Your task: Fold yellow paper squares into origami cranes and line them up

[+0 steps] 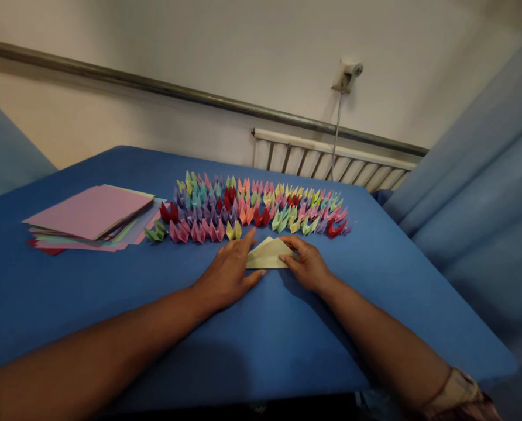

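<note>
A pale yellow sheet of paper (267, 255), folded into a pointed shape, lies on the blue table between my hands. My right hand (307, 263) pinches its right end between thumb and fingers. At the left end rests my left hand (231, 269), its thumb apart from the fingers and its edge against the paper; part of that end is hidden behind it. Just beyond my hands stand several rows of small folded-paper figures (217, 213) in pink, purple, red, green, yellow and blue.
To the left is a stack of coloured paper sheets (89, 213), pink on top. The blue table (191, 362) reaches to a wall with a metal rail (177, 93), a radiator (326, 155) and a plugged-in cord (336, 134). Blue curtains (476, 193) hang at the right.
</note>
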Available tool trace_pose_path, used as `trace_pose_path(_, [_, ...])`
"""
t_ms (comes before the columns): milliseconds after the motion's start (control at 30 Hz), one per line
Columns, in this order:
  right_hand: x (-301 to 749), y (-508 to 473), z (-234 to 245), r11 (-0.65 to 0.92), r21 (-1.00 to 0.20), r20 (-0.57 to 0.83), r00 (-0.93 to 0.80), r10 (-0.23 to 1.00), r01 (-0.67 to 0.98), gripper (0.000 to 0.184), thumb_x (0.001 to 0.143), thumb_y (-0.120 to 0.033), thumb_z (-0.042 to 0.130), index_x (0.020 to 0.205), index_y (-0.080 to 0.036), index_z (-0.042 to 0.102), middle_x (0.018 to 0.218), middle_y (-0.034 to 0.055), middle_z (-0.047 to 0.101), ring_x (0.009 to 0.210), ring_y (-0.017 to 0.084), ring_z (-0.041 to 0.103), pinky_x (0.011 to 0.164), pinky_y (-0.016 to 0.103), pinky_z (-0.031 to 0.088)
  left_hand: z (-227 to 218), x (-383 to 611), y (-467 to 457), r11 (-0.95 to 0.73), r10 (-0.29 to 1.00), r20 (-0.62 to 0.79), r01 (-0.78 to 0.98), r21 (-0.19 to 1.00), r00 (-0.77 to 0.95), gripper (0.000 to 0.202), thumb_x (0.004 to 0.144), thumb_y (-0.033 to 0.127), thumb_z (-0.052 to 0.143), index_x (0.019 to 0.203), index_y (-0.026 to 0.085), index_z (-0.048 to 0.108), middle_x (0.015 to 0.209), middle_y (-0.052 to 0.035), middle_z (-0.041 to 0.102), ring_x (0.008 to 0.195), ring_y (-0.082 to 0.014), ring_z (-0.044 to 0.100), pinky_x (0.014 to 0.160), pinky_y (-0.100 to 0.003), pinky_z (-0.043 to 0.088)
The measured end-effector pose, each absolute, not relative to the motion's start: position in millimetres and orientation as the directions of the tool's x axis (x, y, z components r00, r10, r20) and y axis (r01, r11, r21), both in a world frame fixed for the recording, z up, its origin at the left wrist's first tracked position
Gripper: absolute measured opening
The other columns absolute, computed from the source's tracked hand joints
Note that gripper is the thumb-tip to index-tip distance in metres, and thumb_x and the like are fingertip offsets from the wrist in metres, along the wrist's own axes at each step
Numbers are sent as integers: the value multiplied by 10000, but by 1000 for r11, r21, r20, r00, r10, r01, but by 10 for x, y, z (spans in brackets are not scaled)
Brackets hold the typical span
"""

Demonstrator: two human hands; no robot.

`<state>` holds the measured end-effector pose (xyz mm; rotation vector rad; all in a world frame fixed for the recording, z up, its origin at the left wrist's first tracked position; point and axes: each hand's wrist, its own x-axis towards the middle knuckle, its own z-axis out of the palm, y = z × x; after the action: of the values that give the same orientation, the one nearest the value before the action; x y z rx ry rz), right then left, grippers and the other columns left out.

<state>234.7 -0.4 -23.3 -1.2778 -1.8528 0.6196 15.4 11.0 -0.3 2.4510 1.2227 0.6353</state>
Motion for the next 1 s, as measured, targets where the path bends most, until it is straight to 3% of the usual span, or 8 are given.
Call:
trace_pose_path(100, [2427,-54,-71,503,-788,456,-211,864,356,65,866,-264,597,865,-221,646,862,19,612,833,172,575,788,308,452,63,155,122,-585,811,382,591,555,443,736,787,352,691,1417,200,343,1306,-111,581,1231,-299,519,1051,-510,396])
trace_pose_path(300, [2570,-132,145,548,-832,532,-155,832,82,66,853,-309,659,894,-259,670,945,28,599,920,186,570,853,337,444,164,133,91,-696,718,648,293,656,254,388,806,262,700,1154,215,536,1300,-95,581,1241,-251,537,1081,-464,393])
trace_pose_path(400, [2573,-145,175,538,-843,528,-191,828,3,58,835,-298,694,876,-260,679,945,28,609,912,184,575,861,344,452,149,120,83,-763,645,690,245,598,329,312,806,228,709,1091,227,583,1330,-94,557,1260,-258,520,1085,-476,389])
trace_pose_path(567, [2566,-155,182,535,-845,516,-259,816,2,49,820,-273,719,861,-253,699,1007,42,615,957,185,583,896,357,458,144,95,75,-821,572,745,237,520,345,658,771,267,759,1350,260,448,1457,-132,430,1359,-298,405,1113,-522,351])
trace_pose_path(700, [2594,-149,180,532,-845,502,-278,819,43,61,813,-283,729,860,-253,707,1050,48,617,995,194,591,922,376,463,170,74,75,-879,473,761,298,372,444,537,797,228,735,1287,286,524,1510,-102,363,1367,-294,387,1111,-511,354])
trace_pose_path(833, [2624,-119,167,543,-837,508,-269,819,73,66,824,-301,715,873,-258,705,1063,47,631,1001,194,598,931,384,469,203,61,66,-914,386,815,301,274,432,782,788,182,735,1451,271,329,1561,-152,250,1412,-327,304,1107,-551,338])
trace_pose_path(900, [2638,-103,151,550,-832,517,-256,817,74,74,834,-307,702,887,-255,701,1038,45,650,997,193,605,933,382,468,237,56,56,-925,339,812,324,197,475,633,793,152,722,1359,270,463,1563,-131,257,1413,-328,297,1107,-549,336])
trace_pose_path(1000, [2630,-96,117,507,-856,487,-172,856,101,100,833,-325,697,888,-242,692,932,28,679,907,178,625,872,350,488,289,58,43,-935,325,762,313,169,560,240,809,156,700,1035,221,653,1430,-102,479,1380,-317,353,1103,-536,346])
